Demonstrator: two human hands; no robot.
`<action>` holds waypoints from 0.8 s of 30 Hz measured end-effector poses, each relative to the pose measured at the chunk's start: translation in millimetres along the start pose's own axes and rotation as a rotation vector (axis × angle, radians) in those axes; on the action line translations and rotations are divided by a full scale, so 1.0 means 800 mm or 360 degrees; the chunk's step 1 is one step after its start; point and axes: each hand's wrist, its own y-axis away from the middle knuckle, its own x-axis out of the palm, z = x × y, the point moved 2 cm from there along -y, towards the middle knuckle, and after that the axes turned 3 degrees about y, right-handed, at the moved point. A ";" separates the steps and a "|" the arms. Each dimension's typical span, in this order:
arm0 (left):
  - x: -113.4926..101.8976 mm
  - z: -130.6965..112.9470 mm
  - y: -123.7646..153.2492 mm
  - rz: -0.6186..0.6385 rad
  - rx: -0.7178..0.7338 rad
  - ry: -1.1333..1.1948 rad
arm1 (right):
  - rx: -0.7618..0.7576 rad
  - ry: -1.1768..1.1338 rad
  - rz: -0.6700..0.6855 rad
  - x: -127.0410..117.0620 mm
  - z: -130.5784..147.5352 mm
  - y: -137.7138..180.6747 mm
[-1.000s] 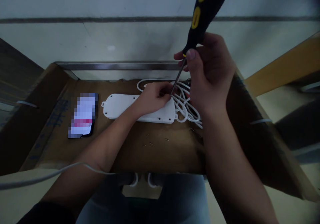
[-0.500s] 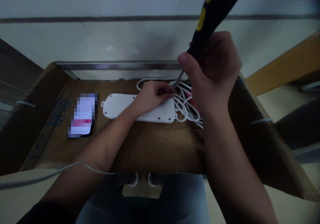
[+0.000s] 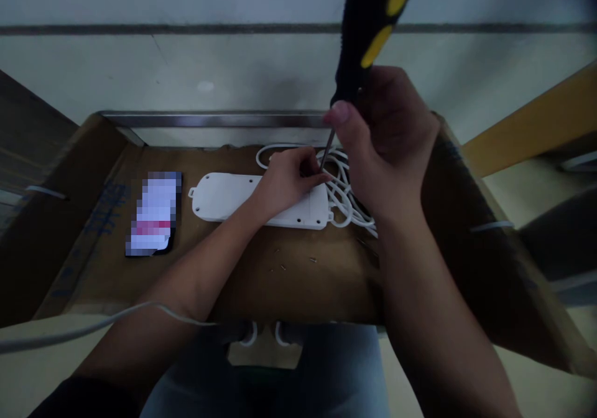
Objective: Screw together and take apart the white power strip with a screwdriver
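A white power strip [image 3: 224, 199] lies back side up on a brown cardboard surface [image 3: 298, 287]. My left hand [image 3: 284, 181] rests on its right end, fingers curled around the spot where the screwdriver tip meets it. My right hand [image 3: 387, 144] grips a black and yellow screwdriver [image 3: 368, 26] by the lower handle, its thin shaft angled down and left to the strip's far right corner. The strip's white cable [image 3: 347, 200] lies coiled just right of the strip, partly behind my right hand.
A phone [image 3: 153, 214] with a lit screen lies left of the strip. Several small screws [image 3: 293, 262] are scattered on the cardboard in front of it. A metal rail [image 3: 209, 119] runs along the back. A thin white cord [image 3: 93, 325] crosses my left forearm.
The screwdriver handle has swung from leaning right to nearly upright, and my right hand has shifted slightly left. My left hand and the strip stay put.
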 end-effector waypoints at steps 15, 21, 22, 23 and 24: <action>0.003 0.008 0.001 0.0077 0.0115 -0.0064 | -0.0198 0.0491 -0.0584 -0.019 0.024 -0.004; -0.007 0.013 -0.003 -0.0015 -0.0005 -0.0073 | -0.0216 0.0456 -0.0569 -0.031 0.049 0.008; -0.008 0.013 -0.003 -0.0019 -0.0020 -0.0052 | -0.0202 0.0313 -0.0657 -0.034 0.059 0.018; -0.009 0.014 -0.003 -0.0026 -0.0027 -0.0024 | -0.0193 0.0280 -0.0769 -0.037 0.071 0.031; -0.011 0.015 -0.003 -0.0027 -0.0026 0.0004 | -0.0076 0.0299 -0.0991 -0.043 0.083 0.048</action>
